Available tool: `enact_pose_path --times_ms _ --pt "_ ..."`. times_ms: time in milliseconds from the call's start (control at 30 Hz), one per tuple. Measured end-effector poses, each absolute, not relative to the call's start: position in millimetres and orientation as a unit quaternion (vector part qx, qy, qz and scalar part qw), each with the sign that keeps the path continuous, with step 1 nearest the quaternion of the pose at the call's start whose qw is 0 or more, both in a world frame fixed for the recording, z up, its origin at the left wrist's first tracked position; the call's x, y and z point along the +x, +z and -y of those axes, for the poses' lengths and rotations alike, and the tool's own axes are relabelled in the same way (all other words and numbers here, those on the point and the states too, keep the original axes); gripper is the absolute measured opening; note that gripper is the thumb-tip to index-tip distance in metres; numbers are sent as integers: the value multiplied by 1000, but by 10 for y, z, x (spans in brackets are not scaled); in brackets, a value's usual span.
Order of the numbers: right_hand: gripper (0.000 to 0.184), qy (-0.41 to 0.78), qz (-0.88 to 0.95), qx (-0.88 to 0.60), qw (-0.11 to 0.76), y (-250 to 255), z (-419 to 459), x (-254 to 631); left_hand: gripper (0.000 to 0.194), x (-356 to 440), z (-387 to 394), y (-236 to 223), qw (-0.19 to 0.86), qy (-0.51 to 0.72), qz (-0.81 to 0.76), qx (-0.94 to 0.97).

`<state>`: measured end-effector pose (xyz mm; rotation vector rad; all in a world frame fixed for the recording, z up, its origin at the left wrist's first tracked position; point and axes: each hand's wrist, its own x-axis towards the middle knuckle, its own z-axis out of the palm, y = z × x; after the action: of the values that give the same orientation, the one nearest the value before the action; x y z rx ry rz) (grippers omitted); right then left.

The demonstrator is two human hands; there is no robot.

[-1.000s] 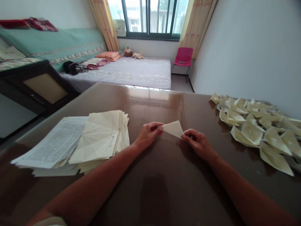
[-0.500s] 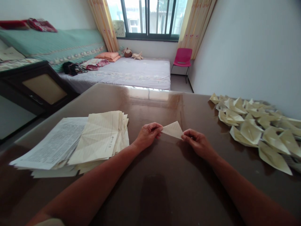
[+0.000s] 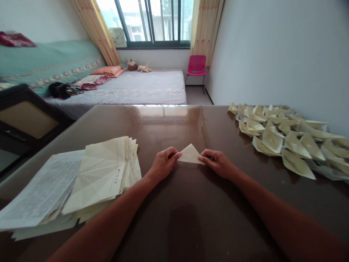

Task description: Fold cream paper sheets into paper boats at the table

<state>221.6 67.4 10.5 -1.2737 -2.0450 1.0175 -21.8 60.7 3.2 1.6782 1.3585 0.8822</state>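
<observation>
Folded paper (image 3: 190, 155) sits squarer than a second ago, peak pointing away; so its ends look pretty even now. Left hand (image 3: 163, 162) and right hand (image 3: 218, 162) each pinch one corner, grip closed, mid-bench (image 3: 152, 218).

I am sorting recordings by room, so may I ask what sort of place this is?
Probably a bedroom in a home: a bed stands beneath the window, with soft toys and folded orange bedding on it.
</observation>
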Motion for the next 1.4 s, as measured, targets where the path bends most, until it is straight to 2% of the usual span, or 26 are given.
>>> enact_pose_path --times_ms 267,400,467,567,667,733,900,1067,1233,1333,1400 --pt "28 350 763 -463 283 154 -683 2196 34 -195 -586 57 409 328 -525 670" --pt "30 329 772 -479 260 123 -705 2197 36 -185 -598 43 419 334 -529 657" --pt "32 274 782 -506 242 97 -711 2201 36 -170 -593 40 422 332 -534 653" --pt "31 113 812 -514 252 88 -690 2186 33 -135 -571 48 428 328 -546 641" --pt "47 32 862 -440 249 118 -636 2139 33 -102 -543 67 444 326 -543 634" --pt "52 43 885 -404 230 129 -605 2105 35 -93 -525 85 450 320 -530 644" --pt "41 123 877 -391 249 60 -614 2085 40 -108 -496 135 401 321 -506 692" --pt "37 249 839 -375 305 15 -632 2076 31 -80 -478 123 301 295 -522 741" --pt "36 350 804 -368 308 63 -613 2054 26 -48 -447 113 250 273 -525 766" --pt "32 350 806 -369 304 85 -604 2046 20 -36 -423 140 234 258 -530 773" --pt "31 287 824 -388 298 109 -576 2025 17 -16 -403 157 220 248 -536 776"
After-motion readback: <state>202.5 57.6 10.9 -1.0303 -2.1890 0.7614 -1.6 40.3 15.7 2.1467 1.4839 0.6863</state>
